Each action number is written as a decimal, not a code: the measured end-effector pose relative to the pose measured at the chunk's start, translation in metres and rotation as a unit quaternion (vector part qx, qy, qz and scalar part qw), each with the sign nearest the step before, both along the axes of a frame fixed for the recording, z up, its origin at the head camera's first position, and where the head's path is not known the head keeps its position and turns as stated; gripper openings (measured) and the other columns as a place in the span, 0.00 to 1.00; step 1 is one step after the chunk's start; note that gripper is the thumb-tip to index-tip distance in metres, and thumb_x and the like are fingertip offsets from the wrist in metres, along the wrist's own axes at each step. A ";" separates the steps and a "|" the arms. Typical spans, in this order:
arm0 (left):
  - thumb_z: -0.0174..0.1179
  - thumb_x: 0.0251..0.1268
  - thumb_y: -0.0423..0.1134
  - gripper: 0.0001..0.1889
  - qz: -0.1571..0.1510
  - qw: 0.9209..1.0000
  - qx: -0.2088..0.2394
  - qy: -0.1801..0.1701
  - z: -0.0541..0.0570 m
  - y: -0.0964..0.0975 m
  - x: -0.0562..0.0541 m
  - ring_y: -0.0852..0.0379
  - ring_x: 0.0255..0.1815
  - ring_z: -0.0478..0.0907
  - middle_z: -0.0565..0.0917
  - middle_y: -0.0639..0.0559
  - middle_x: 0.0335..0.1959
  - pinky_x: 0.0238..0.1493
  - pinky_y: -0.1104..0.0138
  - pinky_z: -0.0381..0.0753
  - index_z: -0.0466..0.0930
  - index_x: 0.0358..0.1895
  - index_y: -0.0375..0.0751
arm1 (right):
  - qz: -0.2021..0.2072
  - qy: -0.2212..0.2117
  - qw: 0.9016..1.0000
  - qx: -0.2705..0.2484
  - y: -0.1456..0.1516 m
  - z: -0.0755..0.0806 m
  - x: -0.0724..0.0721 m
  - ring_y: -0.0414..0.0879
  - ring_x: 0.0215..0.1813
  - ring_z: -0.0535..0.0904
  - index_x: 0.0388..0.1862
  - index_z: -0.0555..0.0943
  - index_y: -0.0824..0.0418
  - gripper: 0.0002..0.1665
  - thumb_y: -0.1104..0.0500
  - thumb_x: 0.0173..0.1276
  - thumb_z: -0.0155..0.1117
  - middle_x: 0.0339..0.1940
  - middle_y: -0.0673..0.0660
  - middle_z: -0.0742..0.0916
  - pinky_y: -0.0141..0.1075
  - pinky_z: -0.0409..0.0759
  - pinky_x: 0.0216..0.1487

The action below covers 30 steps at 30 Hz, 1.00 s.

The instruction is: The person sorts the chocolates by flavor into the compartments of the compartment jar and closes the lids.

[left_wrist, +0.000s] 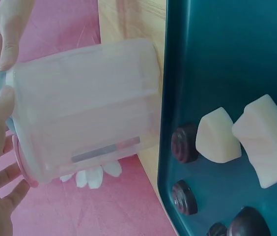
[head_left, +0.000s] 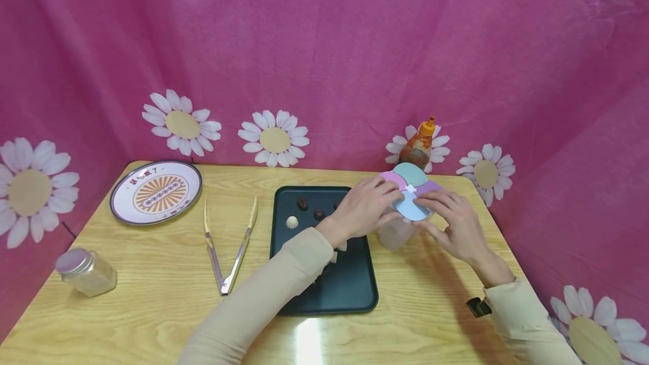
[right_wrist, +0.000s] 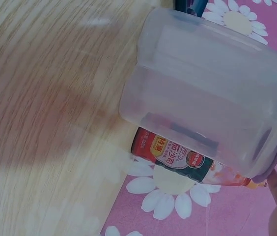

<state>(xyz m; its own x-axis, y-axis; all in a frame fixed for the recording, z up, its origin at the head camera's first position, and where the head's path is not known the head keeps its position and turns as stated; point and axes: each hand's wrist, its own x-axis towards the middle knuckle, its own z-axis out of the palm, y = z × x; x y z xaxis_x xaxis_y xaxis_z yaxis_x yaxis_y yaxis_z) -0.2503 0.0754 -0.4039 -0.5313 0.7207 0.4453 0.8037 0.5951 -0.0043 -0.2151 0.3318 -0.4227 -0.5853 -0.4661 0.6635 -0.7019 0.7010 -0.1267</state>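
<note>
Remotely, my left hand and right hand grip a pastel four-petal lid atop a frosted-plastic canister, likely mid-adjustment, steadiness needed next.

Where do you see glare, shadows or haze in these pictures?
Head view: white glare on the table just below the tray, a shadow beside the right hand; left wrist view: pale colours, the translucent container milky; right wrist view: a broad, soft-edged shadow across the table.

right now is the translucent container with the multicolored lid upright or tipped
Upright: the head view shows the container with its multicolored lid facing up and body beneath.
</note>
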 end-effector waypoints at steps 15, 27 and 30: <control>0.61 0.76 0.59 0.21 0.000 0.999 -0.023 0.034 0.001 0.000 0.002 0.60 0.60 0.77 0.84 0.61 0.63 0.59 0.73 0.79 0.82 0.65 0.57 | -0.013 0.014 1.000 -0.012 -0.003 -0.005 -0.003 0.62 0.56 0.80 0.55 0.87 0.61 0.39 0.29 0.80 0.50 0.52 0.62 0.89 0.58 0.73 0.54; 0.61 0.76 0.57 0.21 0.003 0.999 -0.011 0.036 -0.002 0.001 0.002 0.59 0.59 0.77 0.85 0.62 0.63 0.58 0.73 0.78 0.82 0.65 0.58 | -0.017 0.016 1.000 -0.021 -0.005 -0.008 -0.002 0.64 0.57 0.79 0.54 0.88 0.61 0.40 0.28 0.80 0.48 0.52 0.63 0.89 0.59 0.70 0.55; 0.61 0.76 0.57 0.20 0.004 0.999 -0.013 0.039 -0.001 0.001 0.001 0.59 0.58 0.77 0.85 0.62 0.63 0.57 0.73 0.78 0.82 0.65 0.58 | -0.018 0.017 0.999 -0.021 -0.006 -0.008 -0.002 0.64 0.57 0.79 0.54 0.88 0.60 0.41 0.27 0.80 0.48 0.52 0.63 0.89 0.59 0.70 0.55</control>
<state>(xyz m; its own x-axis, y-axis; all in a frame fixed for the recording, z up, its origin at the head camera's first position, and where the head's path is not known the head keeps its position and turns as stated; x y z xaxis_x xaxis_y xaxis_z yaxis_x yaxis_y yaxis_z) -0.2492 0.0767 -0.4051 -0.5016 0.7286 0.4664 0.7954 0.6004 -0.0826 -0.2174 0.3262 -0.4307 -0.5788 -0.4165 0.7011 -0.6801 0.7210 -0.1332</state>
